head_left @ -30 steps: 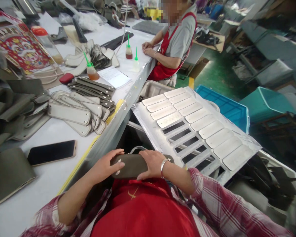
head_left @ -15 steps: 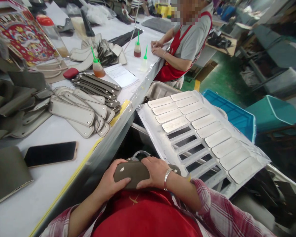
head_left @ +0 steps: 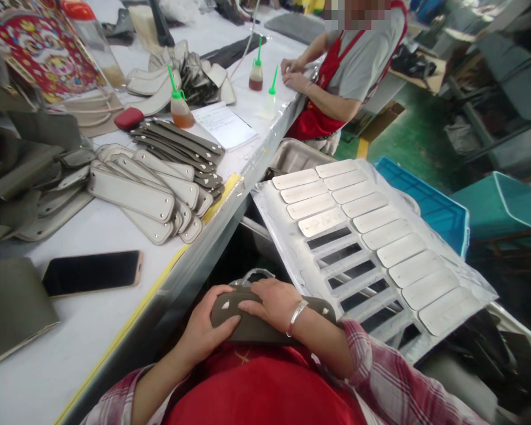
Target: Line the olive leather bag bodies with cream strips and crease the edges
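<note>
At my lap, in front of the red apron, is a grey-brown leather strip with rounded ends and a small pale mark near each end. My left hand grips its left end, thumb on the upper face and fingers around the far edge. Across its middle lies my right hand, fingers over the far edge and thumb pointing left. The undersides of the strip and most fingertips are hidden. On the table ahead rests a pile of similar strips with light backs, beside a stack of dark strips.
To the right, a slotted white board carries rows of pale strips. A phone lies by the table edge. Glue bottles and a notepad stand farther back. A co-worker in a red apron sits beyond; blue crate behind the board.
The view has shifted slightly, so the scene sits a little differently. My right thumb has moved left and up along the strip; both hands still hold it.
</note>
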### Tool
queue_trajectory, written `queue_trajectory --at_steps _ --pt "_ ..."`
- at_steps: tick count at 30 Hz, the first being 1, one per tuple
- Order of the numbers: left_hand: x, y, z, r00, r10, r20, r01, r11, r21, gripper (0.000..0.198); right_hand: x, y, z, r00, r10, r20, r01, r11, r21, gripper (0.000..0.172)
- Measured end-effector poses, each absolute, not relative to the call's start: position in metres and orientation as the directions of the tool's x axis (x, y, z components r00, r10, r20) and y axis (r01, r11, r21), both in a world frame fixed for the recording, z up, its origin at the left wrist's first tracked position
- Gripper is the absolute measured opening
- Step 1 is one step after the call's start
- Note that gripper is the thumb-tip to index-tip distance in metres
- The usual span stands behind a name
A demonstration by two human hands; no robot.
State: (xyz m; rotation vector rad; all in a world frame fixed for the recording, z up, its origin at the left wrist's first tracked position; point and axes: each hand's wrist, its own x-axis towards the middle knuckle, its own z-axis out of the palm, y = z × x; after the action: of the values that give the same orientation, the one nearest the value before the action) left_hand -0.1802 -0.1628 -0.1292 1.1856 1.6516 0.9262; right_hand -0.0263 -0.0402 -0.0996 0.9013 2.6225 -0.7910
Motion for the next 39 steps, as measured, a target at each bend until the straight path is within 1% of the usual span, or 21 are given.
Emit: queue_trajectory --at_steps 6,9,12,15,16,17,20,22,24,30,34,36,38,39 --pt "-0.180 -0.164 -0.130 -0.184 0.955 -0.233 0.344 0.285 0.895 0.040 -0.031 -0.041 -0.102 -0.751 0.512 -0.417 0.656 0.652 -0.380 0.057" --pt "-0.179 -0.165 -0.129 -0.184 0.955 -0.232 0.369 0.286 0.885 0.041 -0.032 -0.043 -0.103 -0.751 0.527 -0.397 0.656 0.663 -0.361 0.057" --pt "-0.177 -0.167 -0.128 -0.194 0.956 -0.222 0.402 0.284 0.870 0.043 -0.028 -0.047 -0.103 -0.770 0.531 -0.353 0.634 0.697 -0.334 0.054" --pt "-0.175 -0.169 -0.124 -0.206 0.956 -0.206 0.431 0.278 0.859 0.044 -0.013 -0.050 -0.100 -0.810 0.515 -0.281 0.586 0.728 -0.355 0.048" --pt "-0.174 -0.170 -0.122 -0.205 0.957 -0.206 0.437 0.278 0.855 0.044 -0.004 -0.052 -0.099 -0.822 0.510 -0.253 0.569 0.734 -0.370 0.048" --pt "-0.174 -0.170 -0.121 -0.205 0.957 -0.207 0.444 0.279 0.852 0.044 0.006 -0.054 -0.097 -0.834 0.503 -0.227 0.551 0.740 -0.385 0.053" --pt "-0.172 -0.171 -0.117 -0.213 0.954 -0.212 0.460 0.290 0.840 0.044 0.039 -0.060 -0.092 -0.841 0.515 -0.166 0.534 0.744 -0.401 0.078" --pt "-0.171 -0.171 -0.116 -0.218 0.953 -0.210 0.468 0.291 0.835 0.044 0.055 -0.065 -0.090 -0.819 0.550 -0.163 0.565 0.725 -0.393 0.088" --pt "-0.171 -0.171 -0.117 -0.220 0.954 -0.203 0.475 0.287 0.832 0.044 0.061 -0.067 -0.090 -0.795 0.578 -0.182 0.599 0.701 -0.387 0.088" --pt "-0.173 -0.172 -0.121 -0.205 0.957 -0.206 0.474 0.282 0.834 0.049 0.055 -0.066 -0.089 -0.785 0.563 -0.258 0.616 0.672 -0.411 0.083" --pt "-0.177 -0.186 -0.121 -0.229 0.959 -0.168 0.419 0.253 0.872 0.052 0.056 -0.066 -0.087 -0.764 0.585 -0.272 0.641 0.644 -0.417 0.085" --pt "-0.178 -0.193 -0.118 -0.251 0.960 -0.126 0.492 0.239 0.837 0.052 0.056 -0.067 -0.086 -0.765 0.590 -0.259 0.638 0.639 -0.429 0.086" --pt "-0.178 -0.195 -0.113 -0.203 0.977 -0.059 0.656 0.180 0.733 0.056 0.055 -0.068 -0.085 -0.787 0.572 -0.232 0.608 0.652 -0.452 0.086" --pt "-0.177 -0.194 -0.110 -0.145 0.989 -0.020 0.735 0.121 0.667 0.061 0.053 -0.068 -0.084 -0.801 0.560 -0.214 0.587 0.663 -0.465 0.086"
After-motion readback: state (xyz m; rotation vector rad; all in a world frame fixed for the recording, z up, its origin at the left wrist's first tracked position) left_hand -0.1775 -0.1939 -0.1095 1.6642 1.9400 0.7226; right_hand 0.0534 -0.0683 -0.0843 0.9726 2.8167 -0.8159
